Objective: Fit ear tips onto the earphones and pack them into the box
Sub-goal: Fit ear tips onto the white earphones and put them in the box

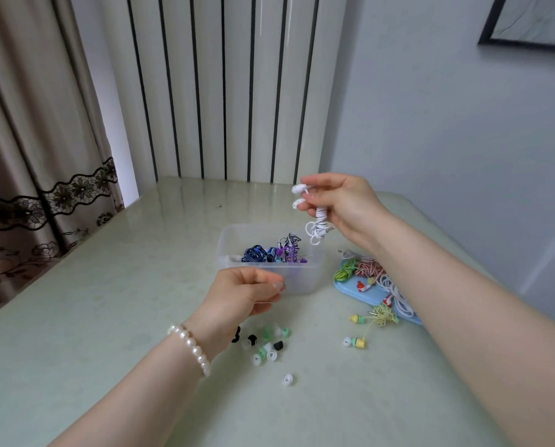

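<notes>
White earphones [314, 217], their cable wound into a tight bundle with loose loops and the metal plug hanging at the bottom, are held above the far right corner of the clear plastic box [269, 256]. Both buds carry white tips and project leftward from the fingers, one above the other; the bundle's long axis runs roughly vertical, tilted slightly, buds uppermost. The right hand [340, 204] is raised off the pale green table [108, 317], forearm entering from the lower right, its grip closed around the wound cable with fingertips pinching just behind the buds. The left hand [247, 291], a pearl bracelet [190, 348] at the wrist, hovers at the box's near wall, fingers curled loosely toward the thumb; whether its grip contains anything cannot be told. Inside the box lie coiled blue, purple and black-and-white earphones [269, 251]. Loose ear tips [266, 343] in white, green and black are scattered on the table near the left wrist, one white tip [287, 379] apart from the rest. To the right of the box a light blue lid [350, 287] bears green, pink and white cable coils [366, 271]; yellow-green earphones [379, 317] lie just beside it, one bud [355, 342] fitted with a white tip.
</notes>
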Demonstrator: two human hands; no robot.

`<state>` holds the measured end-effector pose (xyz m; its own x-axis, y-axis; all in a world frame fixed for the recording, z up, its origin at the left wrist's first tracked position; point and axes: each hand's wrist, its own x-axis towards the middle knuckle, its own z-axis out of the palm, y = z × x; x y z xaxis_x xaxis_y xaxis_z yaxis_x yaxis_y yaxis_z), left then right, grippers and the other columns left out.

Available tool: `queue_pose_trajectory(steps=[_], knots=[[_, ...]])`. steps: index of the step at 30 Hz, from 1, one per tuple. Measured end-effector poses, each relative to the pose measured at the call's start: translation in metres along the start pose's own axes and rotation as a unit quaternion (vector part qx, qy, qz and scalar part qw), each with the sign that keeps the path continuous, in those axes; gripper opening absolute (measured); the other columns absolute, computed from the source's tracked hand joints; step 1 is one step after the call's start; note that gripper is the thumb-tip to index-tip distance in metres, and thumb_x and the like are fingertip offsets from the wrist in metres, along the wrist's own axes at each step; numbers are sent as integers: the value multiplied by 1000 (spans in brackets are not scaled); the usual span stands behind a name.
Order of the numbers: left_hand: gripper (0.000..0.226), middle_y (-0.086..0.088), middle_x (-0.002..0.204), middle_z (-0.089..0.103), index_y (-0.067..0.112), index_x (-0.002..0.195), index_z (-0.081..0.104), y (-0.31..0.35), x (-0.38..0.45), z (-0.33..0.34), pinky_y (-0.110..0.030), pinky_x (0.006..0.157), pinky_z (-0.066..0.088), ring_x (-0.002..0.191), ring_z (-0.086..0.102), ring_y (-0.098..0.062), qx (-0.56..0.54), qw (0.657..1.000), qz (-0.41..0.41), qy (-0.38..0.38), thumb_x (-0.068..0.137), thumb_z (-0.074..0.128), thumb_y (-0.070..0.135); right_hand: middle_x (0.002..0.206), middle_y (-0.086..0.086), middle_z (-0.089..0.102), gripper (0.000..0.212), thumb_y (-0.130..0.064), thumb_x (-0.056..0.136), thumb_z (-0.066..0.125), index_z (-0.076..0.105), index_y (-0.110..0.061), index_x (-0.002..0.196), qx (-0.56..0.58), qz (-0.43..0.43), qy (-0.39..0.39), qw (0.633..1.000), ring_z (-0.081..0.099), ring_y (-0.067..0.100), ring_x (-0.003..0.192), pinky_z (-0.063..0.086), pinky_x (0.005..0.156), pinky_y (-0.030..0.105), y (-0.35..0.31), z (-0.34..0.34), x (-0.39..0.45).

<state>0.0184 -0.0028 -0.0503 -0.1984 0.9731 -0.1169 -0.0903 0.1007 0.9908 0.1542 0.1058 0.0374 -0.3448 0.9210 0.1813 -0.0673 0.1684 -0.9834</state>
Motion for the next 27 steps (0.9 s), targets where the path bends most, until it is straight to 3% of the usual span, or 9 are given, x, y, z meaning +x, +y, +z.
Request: queue_pose_trajectory(steps=[4, 7, 11, 14, 17, 20, 24, 27], knots=[[16, -4, 73, 67, 8, 72, 68, 0, -1, 0, -18, 61, 49, 60, 62, -9, 34, 999, 12, -12, 80, 62, -5, 76, 6, 58, 40, 20, 68, 65, 63, 3, 104, -163, -19, -18, 986, 58, 10, 61, 47, 52, 11, 19, 16, 14], [16, -3, 71, 66, 7, 72, 68, -2, 1, 0, -15, 58, 48, 61, 60, -11, 56, 998, 13, -17, 80, 62, -6, 74, 3, 59, 43, 20, 70, 63, 63, 0, 108, -305, 1, -77, 949, 58, 4, 51, 41, 46, 9, 39, 19, 16], [16, -3, 72, 65, 8, 72, 67, -6, 1, 2, -18, 63, 49, 64, 60, -13, 79, 996, 13, -29, 80, 63, -5, 93, 3, 63, 34, 3, 76, 69, 65, -14, 105, -402, 3, -118, 908, 61, 15, 60, 53, 69, 38, 49, 13, 16], [18, -2, 71, 65, 9, 71, 67, -6, 0, 3, -15, 60, 49, 60, 61, -8, 96, 994, 20, -39, 81, 61, -5, 105, 0, 61, 30, -19, 76, 74, 66, -22, 105, -469, -34, -117, 875, 56, 13, 74, 46, 77, 27, 37, 6, 15], [19, -1, 69, 65, 10, 71, 66, -6, 0, 3, -14, 58, 48, 56, 60, -3, 111, 993, 25, -42, 82, 61, -5, 90, 0, 66, 18, -23, 76, 73, 70, -19, 94, -483, -61, -93, 869, 57, 12, 78, 44, 78, 24, 16, -7, 10], [18, -1, 69, 65, 11, 72, 67, -8, 1, 2, -17, 61, 49, 57, 61, -5, 127, 991, 30, -38, 81, 63, -3, 72, -2, 67, 7, -9, 74, 74, 72, -15, 78, -508, -45, -100, 854, 59, 9, 69, 47, 78, 26, -1, -31, -7], [14, -8, 72, 66, 11, 73, 68, -10, 3, 1, -23, 65, 49, 67, 60, -16, 143, 989, 33, -25, 78, 67, -2, 72, -7, 65, 16, -5, 72, 74, 73, -15, 84, -588, 62, -200, 781, 57, 5, 64, 46, 69, 21, 0, -60, -40], [11, -9, 74, 67, 10, 75, 68, -10, 2, 1, -22, 64, 49, 69, 59, -17, 152, 988, 33, -22, 78, 68, -1, 108, -5, 60, 31, -15, 68, 78, 70, -25, 97, -657, 109, -231, 709, 56, 12, 101, 46, 87, 25, 20, -71, -60]])
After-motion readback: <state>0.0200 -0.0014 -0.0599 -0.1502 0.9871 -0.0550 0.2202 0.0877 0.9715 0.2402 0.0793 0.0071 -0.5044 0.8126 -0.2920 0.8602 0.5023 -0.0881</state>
